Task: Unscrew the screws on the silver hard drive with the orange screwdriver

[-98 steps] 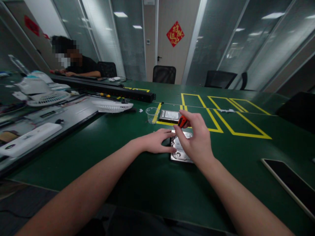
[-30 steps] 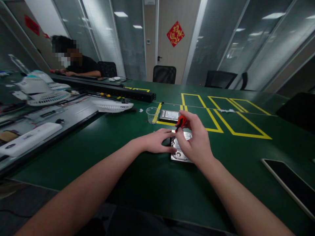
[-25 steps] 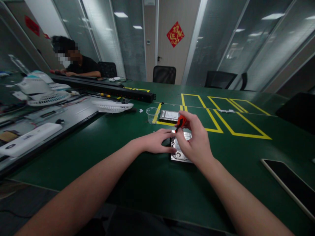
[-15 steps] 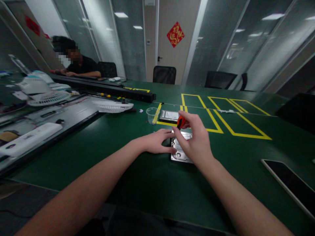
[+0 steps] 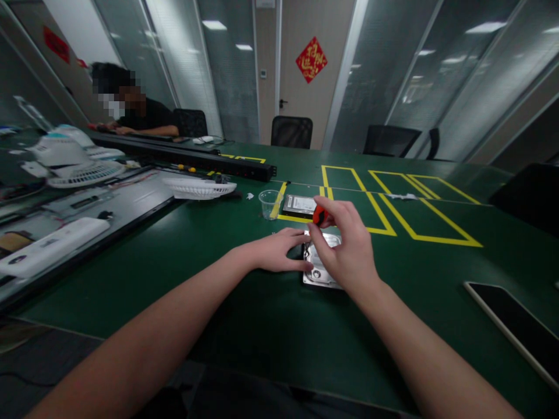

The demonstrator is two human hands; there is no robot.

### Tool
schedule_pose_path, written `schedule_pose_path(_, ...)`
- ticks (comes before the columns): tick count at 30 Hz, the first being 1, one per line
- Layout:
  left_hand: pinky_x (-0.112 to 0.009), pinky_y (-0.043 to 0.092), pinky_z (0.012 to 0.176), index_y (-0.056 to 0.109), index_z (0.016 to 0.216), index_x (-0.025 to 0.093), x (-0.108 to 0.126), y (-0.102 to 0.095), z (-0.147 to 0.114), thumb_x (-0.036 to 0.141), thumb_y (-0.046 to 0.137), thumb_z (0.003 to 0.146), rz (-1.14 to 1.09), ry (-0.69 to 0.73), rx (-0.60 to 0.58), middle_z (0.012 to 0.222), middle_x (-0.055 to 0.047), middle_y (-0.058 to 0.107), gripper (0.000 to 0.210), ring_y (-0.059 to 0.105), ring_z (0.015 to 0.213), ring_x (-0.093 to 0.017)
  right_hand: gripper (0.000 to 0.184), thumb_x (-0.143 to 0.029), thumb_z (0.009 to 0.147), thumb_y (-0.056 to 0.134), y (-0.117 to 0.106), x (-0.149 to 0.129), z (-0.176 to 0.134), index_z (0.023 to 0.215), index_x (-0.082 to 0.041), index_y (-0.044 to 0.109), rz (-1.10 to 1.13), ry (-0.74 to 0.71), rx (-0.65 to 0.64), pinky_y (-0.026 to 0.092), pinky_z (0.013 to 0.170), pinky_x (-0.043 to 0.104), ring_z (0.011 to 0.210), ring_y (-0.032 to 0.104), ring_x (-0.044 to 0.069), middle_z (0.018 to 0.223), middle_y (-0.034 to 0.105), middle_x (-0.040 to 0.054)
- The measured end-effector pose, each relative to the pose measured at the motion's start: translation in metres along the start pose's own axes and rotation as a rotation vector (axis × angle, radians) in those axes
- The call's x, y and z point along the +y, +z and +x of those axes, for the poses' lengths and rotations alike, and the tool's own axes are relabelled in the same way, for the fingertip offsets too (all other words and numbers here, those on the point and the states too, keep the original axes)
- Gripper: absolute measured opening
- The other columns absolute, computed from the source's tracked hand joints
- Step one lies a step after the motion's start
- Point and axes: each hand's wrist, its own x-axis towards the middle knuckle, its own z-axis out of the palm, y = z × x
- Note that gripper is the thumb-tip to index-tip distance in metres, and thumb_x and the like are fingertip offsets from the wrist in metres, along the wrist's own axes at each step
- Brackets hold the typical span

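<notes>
A silver hard drive [image 5: 322,272] lies flat on the green table in front of me. At its left edge my left hand [image 5: 282,250] holds it, thumb and fingers apart and touching the case. My right hand [image 5: 349,247] is above the drive, its fingers closed around the red and black handle of a screwdriver [image 5: 320,215]. The screwdriver's tip is hidden, so I cannot tell whether it touches the drive. Just behind, another hard drive [image 5: 299,203] with a white label lies within yellow tape, partly covered by my right hand.
A clear plastic cup [image 5: 268,206] stands left of the labelled drive. Fan parts [image 5: 201,187], a large metal panel [image 5: 131,212] and long black bars [image 5: 196,158] fill the left side. A phone [image 5: 510,326] lies at right. Another person [image 5: 151,116] sits at far left.
The screwdriver handle has turned slightly in my right fingers. My left hand and the hard drive have stayed in place.
</notes>
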Motion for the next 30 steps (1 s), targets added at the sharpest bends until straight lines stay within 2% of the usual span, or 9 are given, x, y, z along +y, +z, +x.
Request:
schedule_pose_path(7, -0.072, 0.043, 0.16, 0.069, 0.187, 0.028, 0.0004, -0.0013, -0.0008, 0.087, 0.087, 0.113, -0.001, 0.022, -0.001, 0.205, -0.022, 0.056, 0.097, 0.05, 0.193, -0.053, 0.056, -0.013, 0.118, 0.071, -0.0009, -0.0011, 0.0003, 0.17, -0.034, 0.075, 0.017, 0.002, -0.005, 0.078, 0.11, 0.053, 0.124, 0.085, 0.031, 0.147, 0.083, 0.0119)
schedule_pose_path(13, -0.077, 0.043, 0.159, 0.067, 0.19, 0.031, -0.0016, -0.0008, -0.0004, 0.087, 0.089, 0.113, -0.022, 0.033, 0.003, 0.206, -0.021, 0.056, 0.097, 0.05, 0.193, -0.054, 0.054, -0.014, 0.119, 0.069, 0.0001, -0.0013, -0.0001, 0.171, -0.032, 0.073, 0.043, 0.01, -0.013, 0.078, 0.108, 0.052, 0.122, 0.087, 0.031, 0.144, 0.085, 0.0118)
schedule_pose_path(18, -0.079, 0.042, 0.159, 0.069, 0.189, 0.029, 0.0004, -0.0008, -0.0003, 0.082, 0.091, 0.113, -0.024, 0.024, -0.004, 0.205, -0.022, 0.056, 0.094, 0.052, 0.192, -0.055, 0.057, -0.014, 0.119, 0.068, -0.0002, -0.0015, -0.0001, 0.173, -0.031, 0.072, 0.053, 0.011, -0.044, 0.078, 0.109, 0.052, 0.122, 0.088, 0.031, 0.146, 0.087, 0.0121)
schedule_pose_path(26, -0.075, 0.044, 0.159, 0.067, 0.191, 0.032, -0.0003, -0.0013, -0.0011, 0.084, 0.089, 0.114, -0.016, 0.029, 0.001, 0.205, -0.019, 0.057, 0.095, 0.053, 0.191, -0.053, 0.056, -0.016, 0.119, 0.067, -0.0033, -0.0045, 0.0018, 0.173, -0.03, 0.072, 0.051, 0.044, -0.089, 0.079, 0.109, 0.055, 0.117, 0.087, 0.031, 0.147, 0.089, 0.0131)
schedule_pose_path(30, -0.077, 0.043, 0.159, 0.067, 0.191, 0.029, 0.0002, -0.0008, 0.0002, 0.081, 0.089, 0.116, -0.01, 0.044, -0.001, 0.205, -0.022, 0.057, 0.094, 0.053, 0.191, -0.054, 0.056, -0.016, 0.119, 0.069, -0.003, -0.0039, 0.0012, 0.173, -0.031, 0.072, 0.041, 0.036, -0.084, 0.078, 0.107, 0.053, 0.116, 0.087, 0.031, 0.145, 0.089, 0.0123)
